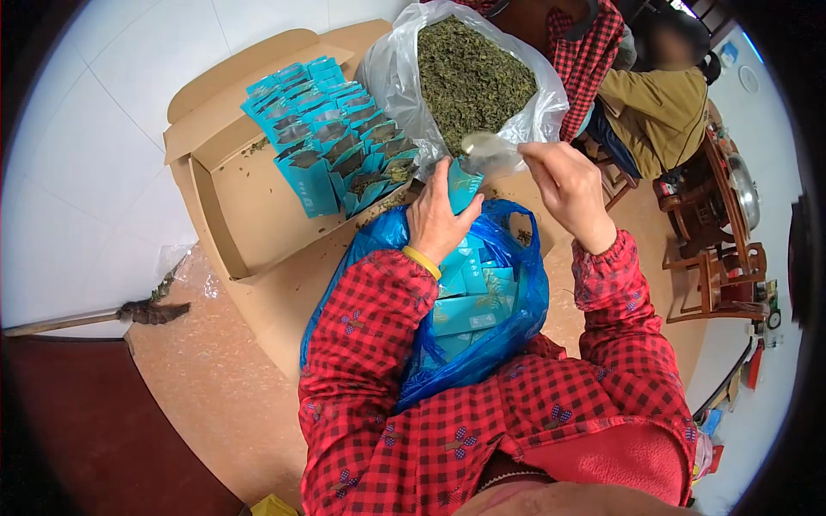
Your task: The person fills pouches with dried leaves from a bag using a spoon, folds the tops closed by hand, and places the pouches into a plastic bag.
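Note:
My left hand (433,217) is closed around a small teal packet (465,185), its top edge facing up toward the tea bag. In my right hand (568,185) is the handle of a spoon (484,144), whose bowl is blurred and hovers just above the packet. Beyond them stands a clear plastic bag (391,73) full of loose dried tea leaves (469,73). Below my hands, a blue plastic bag (529,297) on my lap holds several flat teal packets (469,314). Whether leaves lie in the spoon I cannot tell.
An open cardboard box (249,219) at the left holds rows of leaf-filled teal packets (323,138). A broom (155,310) lies on the floor at far left. Another person (654,107) sits at upper right, near wooden chairs (718,279) and a table (727,185).

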Motion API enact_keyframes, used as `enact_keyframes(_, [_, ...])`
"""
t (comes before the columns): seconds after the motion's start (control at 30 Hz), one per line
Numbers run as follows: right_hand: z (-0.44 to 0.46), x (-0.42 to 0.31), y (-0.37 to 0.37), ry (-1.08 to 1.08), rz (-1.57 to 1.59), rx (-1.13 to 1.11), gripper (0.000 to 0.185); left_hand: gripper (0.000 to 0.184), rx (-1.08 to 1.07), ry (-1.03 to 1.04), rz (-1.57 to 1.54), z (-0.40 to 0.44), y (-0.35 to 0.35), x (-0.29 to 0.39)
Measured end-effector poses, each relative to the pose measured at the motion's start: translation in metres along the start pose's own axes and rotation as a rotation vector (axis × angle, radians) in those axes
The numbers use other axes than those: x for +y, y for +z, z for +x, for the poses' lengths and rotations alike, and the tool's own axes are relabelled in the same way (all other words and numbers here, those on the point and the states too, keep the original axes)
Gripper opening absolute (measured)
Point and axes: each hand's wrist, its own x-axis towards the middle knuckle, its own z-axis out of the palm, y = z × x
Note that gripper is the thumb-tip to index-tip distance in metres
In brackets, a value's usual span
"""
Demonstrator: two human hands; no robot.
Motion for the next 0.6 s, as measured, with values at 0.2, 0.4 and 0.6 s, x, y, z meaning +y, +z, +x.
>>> enact_keyframes(0.2, [-0.002,0.029,0.042,0.442,0.164,-0.082,0.017,0.076,0.006,0.020,-0.023,0.000,0.002,-0.001])
enact_keyframes(0.4, [0.018,0.047,0.099,0.563,0.291,-0.227,0.022,0.076,0.055,0.043,-0.016,0.000,0.005,-0.006])
enact_keyframes(0.6, [0.035,0.066,0.141,0.568,0.146,-0.212,0.024,0.076,0.031,0.029,-0.018,0.001,0.003,-0.004])
